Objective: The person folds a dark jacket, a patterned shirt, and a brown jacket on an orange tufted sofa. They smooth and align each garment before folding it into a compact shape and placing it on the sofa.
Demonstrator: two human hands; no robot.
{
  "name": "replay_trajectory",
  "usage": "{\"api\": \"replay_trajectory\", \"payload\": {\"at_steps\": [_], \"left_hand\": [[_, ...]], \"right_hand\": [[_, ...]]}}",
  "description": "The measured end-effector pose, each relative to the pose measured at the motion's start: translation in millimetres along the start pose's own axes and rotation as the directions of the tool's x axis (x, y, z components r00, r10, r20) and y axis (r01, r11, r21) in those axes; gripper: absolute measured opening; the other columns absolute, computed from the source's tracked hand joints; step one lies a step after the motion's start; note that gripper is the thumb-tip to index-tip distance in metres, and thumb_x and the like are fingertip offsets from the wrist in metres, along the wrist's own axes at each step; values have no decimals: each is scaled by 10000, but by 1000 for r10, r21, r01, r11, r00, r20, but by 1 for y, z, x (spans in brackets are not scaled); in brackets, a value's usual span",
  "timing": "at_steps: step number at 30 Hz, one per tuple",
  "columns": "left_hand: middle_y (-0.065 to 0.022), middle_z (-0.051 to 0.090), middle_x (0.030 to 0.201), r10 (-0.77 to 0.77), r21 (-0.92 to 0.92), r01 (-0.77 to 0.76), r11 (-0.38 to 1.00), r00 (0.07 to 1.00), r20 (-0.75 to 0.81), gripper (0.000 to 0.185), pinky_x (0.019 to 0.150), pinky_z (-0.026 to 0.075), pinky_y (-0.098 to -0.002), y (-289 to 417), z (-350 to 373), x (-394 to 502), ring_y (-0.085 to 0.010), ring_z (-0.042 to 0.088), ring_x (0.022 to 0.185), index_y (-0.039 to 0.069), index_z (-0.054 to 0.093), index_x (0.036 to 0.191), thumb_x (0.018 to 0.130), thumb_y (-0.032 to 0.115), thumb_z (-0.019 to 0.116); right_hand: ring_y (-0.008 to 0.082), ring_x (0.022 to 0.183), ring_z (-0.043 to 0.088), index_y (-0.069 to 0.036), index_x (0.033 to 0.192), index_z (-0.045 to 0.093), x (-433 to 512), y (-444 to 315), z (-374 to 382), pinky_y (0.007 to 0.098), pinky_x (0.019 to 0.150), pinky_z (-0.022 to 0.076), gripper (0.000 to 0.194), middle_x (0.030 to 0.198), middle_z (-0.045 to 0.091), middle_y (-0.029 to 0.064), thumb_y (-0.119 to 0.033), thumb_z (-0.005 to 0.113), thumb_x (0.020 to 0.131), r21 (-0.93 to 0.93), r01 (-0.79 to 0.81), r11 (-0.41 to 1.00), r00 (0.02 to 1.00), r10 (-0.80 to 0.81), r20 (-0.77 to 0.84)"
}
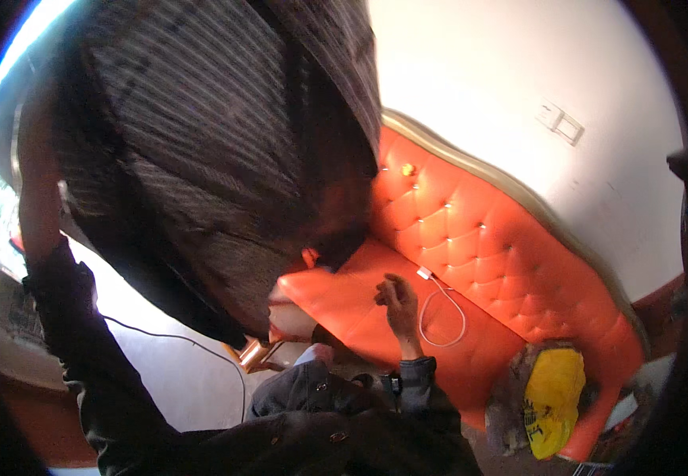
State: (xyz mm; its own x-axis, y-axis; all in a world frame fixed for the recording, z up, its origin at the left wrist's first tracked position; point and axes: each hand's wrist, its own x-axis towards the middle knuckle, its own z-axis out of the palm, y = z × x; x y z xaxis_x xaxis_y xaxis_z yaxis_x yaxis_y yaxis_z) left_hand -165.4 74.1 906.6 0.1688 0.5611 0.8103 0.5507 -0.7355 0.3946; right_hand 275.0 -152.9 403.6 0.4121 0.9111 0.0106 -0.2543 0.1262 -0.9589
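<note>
A large dark garment with pale stripes (pixel 201 119) hangs close before me, filling the upper left and middle. My left arm reaches up along its left side, and my left hand (pixel 46 107) meets the cloth at the upper left edge. Deep shadow blurs those fingers, but the cloth hangs from there. Lower and to the right, my right hand (pixel 399 300) is held above the seat of an orange tufted sofa (pixel 457 232). Its fingers are loosely bent and apart, with nothing in them. Beside it on the seat, a white cable (pixel 462 324) loops from a small white charger plug (pixel 424 273).
A yellow bag with dark print (pixel 552 398) lies on greyish cloth (pixel 504 398) at the sofa's near end. A wall switch plate (pixel 560 122) is above the backrest. A black cord (pixel 201 345) crosses the pale floor (pixel 165 381). A gold-coloured furniture foot (pixel 255 355) stands below the garment.
</note>
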Motion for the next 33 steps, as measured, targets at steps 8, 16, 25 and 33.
{"api": "replay_trajectory", "payload": {"at_steps": [8, 16, 25, 33], "left_hand": [[-72, 743, 1181, 3, -596, 367, 714, 850, 527, 352, 976, 525, -300, 105, 165, -73, -142, 691, 1068, 2, 667, 1345, 1049, 193, 655], [-50, 755, 988, 211, -663, 474, 580, 698, 684, 251, 812, 530, -255, 182, 235, -110, -97, 674, 886, -25, 714, 1231, 1004, 79, 680], [17, 685, 847, 276, -598, 380, 706, 629, 726, 242, 681, 459, -240, 195, 242, -123, -40, 582, 772, -23, 728, 1194, 991, 109, 712], [-31, 764, 934, 481, -567, 241, 788, 333, 811, 156, 791, 546, -277, 143, 230, -114, -66, 654, 872, -22, 761, 1117, 980, 31, 709]], "right_hand": [[112, 755, 591, -19, 1262, 587, -78, -100, -61, 272, 675, 518, 259, 1028, 615, 55, -134, 665, 1043, -127, 331, 935, 793, -348, -499], [157, 834, 612, -9, 1297, 557, -87, -171, -38, 317, 717, 539, 506, 1115, 635, 113, -169, 838, 907, -780, 224, 584, 649, -687, -328], [487, 1014, 685, -42, 1171, 669, -46, -202, -73, 538, 843, 555, 361, 1033, 727, 257, -138, 763, 836, -919, -17, 393, 638, -704, -313], [183, 706, 700, 7, 1097, 713, -92, -256, -154, 327, 623, 585, 229, 931, 750, 90, 28, 613, 891, -644, 151, 750, 497, -621, -606]]}}
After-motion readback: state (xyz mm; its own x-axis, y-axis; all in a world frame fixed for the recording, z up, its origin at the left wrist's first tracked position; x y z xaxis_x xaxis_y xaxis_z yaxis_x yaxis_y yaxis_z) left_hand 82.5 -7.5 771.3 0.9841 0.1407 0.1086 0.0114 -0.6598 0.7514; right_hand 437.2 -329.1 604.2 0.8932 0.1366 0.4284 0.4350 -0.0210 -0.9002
